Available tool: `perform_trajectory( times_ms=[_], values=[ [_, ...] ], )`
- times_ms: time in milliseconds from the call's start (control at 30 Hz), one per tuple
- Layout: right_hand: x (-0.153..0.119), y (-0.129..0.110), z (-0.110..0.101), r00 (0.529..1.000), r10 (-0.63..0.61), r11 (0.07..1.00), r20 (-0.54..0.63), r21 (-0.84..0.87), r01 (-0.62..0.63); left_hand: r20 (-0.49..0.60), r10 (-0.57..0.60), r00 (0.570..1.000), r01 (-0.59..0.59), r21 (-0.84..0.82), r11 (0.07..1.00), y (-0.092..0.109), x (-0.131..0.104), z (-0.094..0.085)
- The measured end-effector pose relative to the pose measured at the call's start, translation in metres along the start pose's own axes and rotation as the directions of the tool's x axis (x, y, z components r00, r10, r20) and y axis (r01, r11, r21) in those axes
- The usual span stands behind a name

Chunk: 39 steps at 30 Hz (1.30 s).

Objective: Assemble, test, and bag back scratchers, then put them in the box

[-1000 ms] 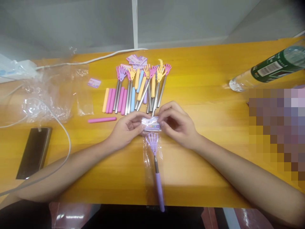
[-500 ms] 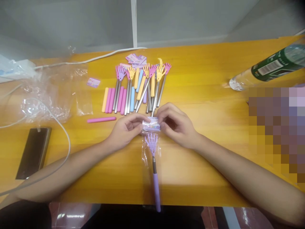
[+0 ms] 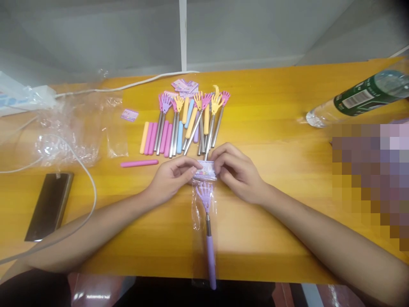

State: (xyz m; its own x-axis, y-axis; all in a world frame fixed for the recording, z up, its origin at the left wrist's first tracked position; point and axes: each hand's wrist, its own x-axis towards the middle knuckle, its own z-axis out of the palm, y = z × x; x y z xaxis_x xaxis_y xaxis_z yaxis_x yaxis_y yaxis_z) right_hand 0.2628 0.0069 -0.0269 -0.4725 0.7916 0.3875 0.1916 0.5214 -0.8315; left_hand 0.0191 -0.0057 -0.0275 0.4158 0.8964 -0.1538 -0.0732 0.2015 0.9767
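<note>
Purple-and-white card point(image 3: 207, 170) sits pinched between my 2 hands at the top of a clear bag point(image 3: 197, 245): left hand point(image 3: 171, 179) by thumb and forefinger, right hand point(image 3: 241, 172) curled, fingertips closed on the opposite edge. Inside the bag lies a purple back scratcher point(image 3: 210, 253), handle toward me. Loose scratcher rods point(image 3: 217, 126) and coloured handles point(image 3: 152, 138) crowd beyond my fingers; a cable point(image 3: 94, 187) crosses my left forearm. Yellow wooden table point(image 3: 275, 128), grey wall point(image 3: 249, 34).
</note>
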Motion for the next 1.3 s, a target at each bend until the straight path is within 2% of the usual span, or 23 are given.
perform_trajectory(
  times_ms=[100, 200, 267, 433, 600, 833, 1300],
  values=[
    [-0.0014, 0.0015, 0.0014, 0.999, 0.023, 1.0, -0.041, 0.013, -0.023, -0.008, -0.005, 1.0, 0.005, 0.003, 1.0, 0.0005, 0.0003, 0.0024],
    [-0.0031, 0.0037, 0.0037, 0.99, 0.112, 0.987, -0.08, 0.123, -0.102, -0.009, -0.002, 1.0, 0.003, 0.034, 0.999, -0.0009, -0.0011, 0.0036],
    [-0.0041, 0.0044, 0.0051, 0.983, 0.18, 0.973, -0.042, 0.157, -0.171, -0.003, -0.002, 1.0, 0.002, 0.051, 0.999, -0.0017, -0.0025, 0.0043],
    [-0.0062, 0.003, 0.0069, 0.964, 0.248, 0.966, 0.101, 0.049, -0.253, 0.024, -0.008, 1.0, 0.007, 0.041, 0.999, -0.0015, -0.0044, 0.0059],
    [-0.0068, 0.0027, 0.0076, 0.963, 0.232, 0.97, 0.138, 0.042, -0.24, 0.019, 0.05, 0.999, -0.052, 0.128, 0.99, -0.0028, -0.0053, 0.0058],
    [-0.0066, -0.0008, 0.0071, 0.964, 0.192, 0.977, 0.183, 0.055, -0.205, -0.071, 0.139, 0.988, -0.11, 0.311, 0.944, -0.0064, -0.0073, 0.0047],
    [-0.0093, 0.0051, 0.006, 0.964, 0.178, 0.978, 0.195, 0.069, -0.195, -0.043, 0.099, 0.994, -0.09, 0.177, 0.98, -0.0026, -0.0047, 0.0056]
  ],
)
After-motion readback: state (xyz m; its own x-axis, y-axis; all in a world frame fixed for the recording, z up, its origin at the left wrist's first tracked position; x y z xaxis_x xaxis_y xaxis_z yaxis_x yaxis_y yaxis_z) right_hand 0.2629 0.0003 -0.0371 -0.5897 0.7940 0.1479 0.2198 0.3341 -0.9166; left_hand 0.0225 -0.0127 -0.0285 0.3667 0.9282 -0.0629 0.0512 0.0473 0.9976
